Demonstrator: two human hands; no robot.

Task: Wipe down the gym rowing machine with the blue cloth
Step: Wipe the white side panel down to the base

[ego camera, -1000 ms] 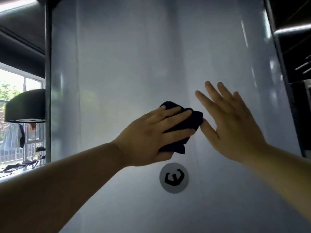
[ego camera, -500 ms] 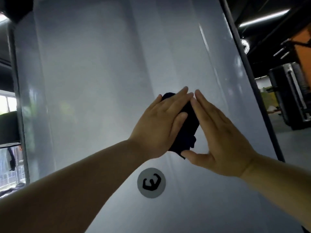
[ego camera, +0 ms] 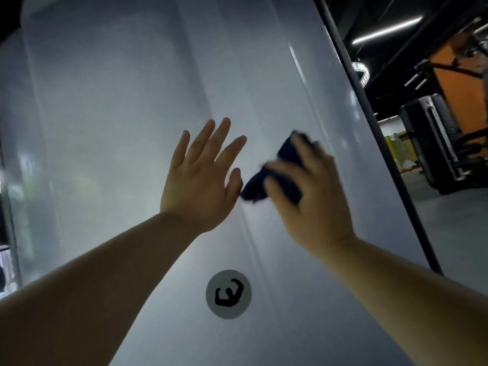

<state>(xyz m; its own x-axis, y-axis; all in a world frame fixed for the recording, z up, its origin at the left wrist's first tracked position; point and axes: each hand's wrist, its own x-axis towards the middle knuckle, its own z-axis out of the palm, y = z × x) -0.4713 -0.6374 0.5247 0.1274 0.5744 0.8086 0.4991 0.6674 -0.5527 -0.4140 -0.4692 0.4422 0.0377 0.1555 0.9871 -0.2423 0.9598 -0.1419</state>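
Swapped the blue cloth (ego camera: 254, 187) from the left hand (ego camera: 200, 180) to the right hand (ego camera: 314, 202) since half a second ago, and drew the two hands apart. Now grips the bunched cloth under curled right fingers (ego camera: 311, 157), thumb beneath, with a loose wad poking out past that thumb, almost touching the left thumb tip. Holds the left fingers (ego camera: 211, 138) straight and spread, carrying nothing; resting on the pale panel (ego camera: 111, 133) of the rowing machine or just off it, cannot tell.

Judged mid-wipe, between strokes after the change of hands. Probably next: the strip of panel beyond the right fingers, out to the dark edge strip (ego camera: 374, 128). Calls for flattening the balled cloth under the fingers, pressing it to the surface, then sweeping in long passes.

Counted: two hands, one cloth, one panel, one round logo badge (ego camera: 228, 294) well below both sets of fingers.
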